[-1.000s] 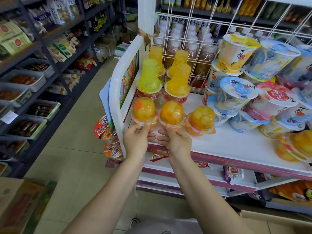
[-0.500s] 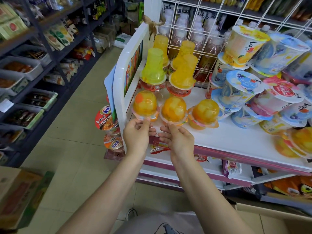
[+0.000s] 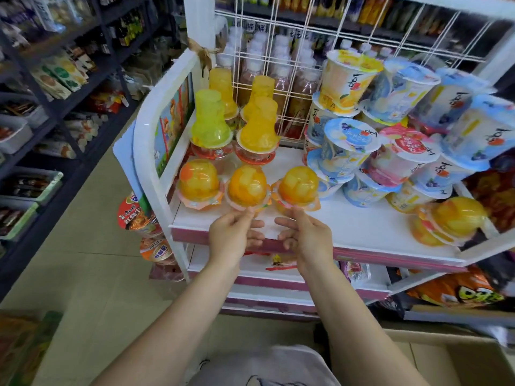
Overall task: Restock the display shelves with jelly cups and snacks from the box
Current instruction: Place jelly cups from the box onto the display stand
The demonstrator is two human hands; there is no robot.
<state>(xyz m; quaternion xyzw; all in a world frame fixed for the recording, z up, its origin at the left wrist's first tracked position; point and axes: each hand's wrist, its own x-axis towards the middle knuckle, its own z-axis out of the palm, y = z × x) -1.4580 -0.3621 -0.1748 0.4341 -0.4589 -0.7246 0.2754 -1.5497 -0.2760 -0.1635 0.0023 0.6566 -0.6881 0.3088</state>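
Orange jelly cups stand in a row of 3 near the front edge of the white shelf (image 3: 362, 227). The left hand (image 3: 232, 236) pinches the rim of the middle jelly cup (image 3: 247, 187) with its fingertips. The right hand (image 3: 303, 235) pinches the rim of the right jelly cup (image 3: 298, 186) the same way. The left jelly cup (image 3: 198, 181) stands free beside them. Behind are 4 tall jelly cups (image 3: 257, 128), and stacked yogurt cups (image 3: 390, 129) fill the right side.
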